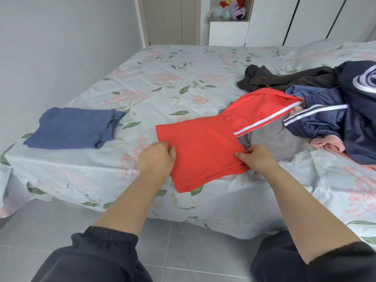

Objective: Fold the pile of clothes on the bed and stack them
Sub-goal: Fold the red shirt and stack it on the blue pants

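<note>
A red garment with white stripes [205, 139] lies stretched across the floral bed [162, 78], its far end still caught in the pile. My left hand [157, 157] pinches its near left edge. My right hand [255, 158] pinches its near right edge. The unfolded pile [325, 110] sits on the right: navy striped shorts, a dark brown piece, a navy top with a white print, a grey piece and something pink. A folded blue garment [71, 128] lies flat on the left side of the bed.
The bed's front edge overhangs a grey tiled floor [183, 251]. A wall [50, 37] runs along the left. Wardrobe doors [295, 19] and a shelf with plush toys [232, 8] stand behind the bed.
</note>
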Demonstrator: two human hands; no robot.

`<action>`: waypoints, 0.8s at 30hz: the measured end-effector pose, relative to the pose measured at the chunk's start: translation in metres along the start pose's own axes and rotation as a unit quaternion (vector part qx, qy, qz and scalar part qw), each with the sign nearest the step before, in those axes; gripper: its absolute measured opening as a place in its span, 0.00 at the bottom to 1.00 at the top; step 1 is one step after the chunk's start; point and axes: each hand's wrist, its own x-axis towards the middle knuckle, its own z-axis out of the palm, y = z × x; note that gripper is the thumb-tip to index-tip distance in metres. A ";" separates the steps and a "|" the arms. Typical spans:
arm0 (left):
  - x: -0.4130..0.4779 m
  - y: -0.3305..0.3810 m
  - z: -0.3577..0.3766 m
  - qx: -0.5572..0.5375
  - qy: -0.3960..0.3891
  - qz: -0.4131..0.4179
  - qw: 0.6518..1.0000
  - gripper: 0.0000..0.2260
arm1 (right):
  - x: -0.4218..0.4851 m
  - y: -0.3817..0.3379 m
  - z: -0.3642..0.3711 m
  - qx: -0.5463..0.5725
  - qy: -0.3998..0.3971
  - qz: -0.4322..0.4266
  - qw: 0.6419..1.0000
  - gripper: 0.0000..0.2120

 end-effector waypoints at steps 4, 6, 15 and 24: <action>0.009 -0.006 0.002 -0.030 -0.101 -0.108 0.989 0.26 | -0.001 -0.002 -0.006 0.031 -0.036 0.032 0.998 0.14; 0.010 -0.002 0.000 -0.155 -0.178 -0.126 0.963 0.23 | -0.001 -0.003 -0.008 0.088 -0.043 0.045 0.994 0.11; -0.007 0.006 -0.010 -0.623 -0.266 -0.287 0.677 0.14 | -0.015 -0.010 -0.003 0.506 -0.172 0.174 0.827 0.11; -0.012 0.008 -0.035 -0.723 -0.242 -0.374 0.528 0.07 | -0.045 -0.045 -0.019 0.627 -0.187 0.149 0.741 0.15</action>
